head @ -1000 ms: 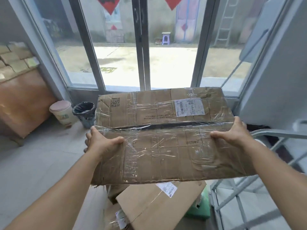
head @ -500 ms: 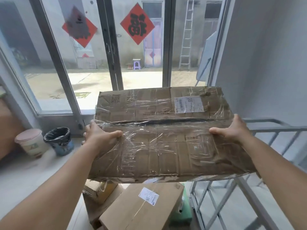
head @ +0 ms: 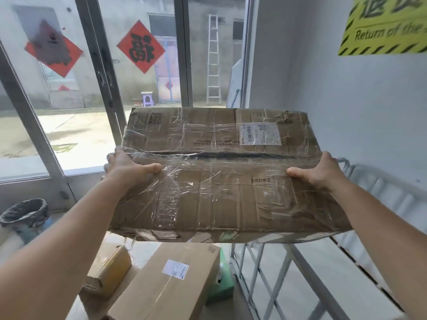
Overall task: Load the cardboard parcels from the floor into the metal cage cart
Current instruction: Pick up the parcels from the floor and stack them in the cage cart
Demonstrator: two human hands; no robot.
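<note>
I hold a large, flat, tape-wrapped cardboard parcel [head: 217, 181] up at chest height, its white label at the far right. My left hand [head: 129, 167] grips its left edge and my right hand [head: 316, 172] grips its right edge, thumbs on top. The grey metal cage cart [head: 265, 271] stands low at the right, its rail partly hidden behind the parcel. Below the parcel, on the floor, lie a long cardboard parcel [head: 166, 285] with a white label and a smaller yellowish parcel [head: 111, 269].
A lined bin [head: 25, 213] stands at the left under the glass sliding doors [head: 104, 77]. A green package [head: 221, 285] lies between the floor parcels and the cart. A white wall with a yellow sign [head: 383, 26] is at the right.
The parcel has risen and swung to the right toward the cart, and my view has turned right and upward with it. Both hands keep the same hold.
</note>
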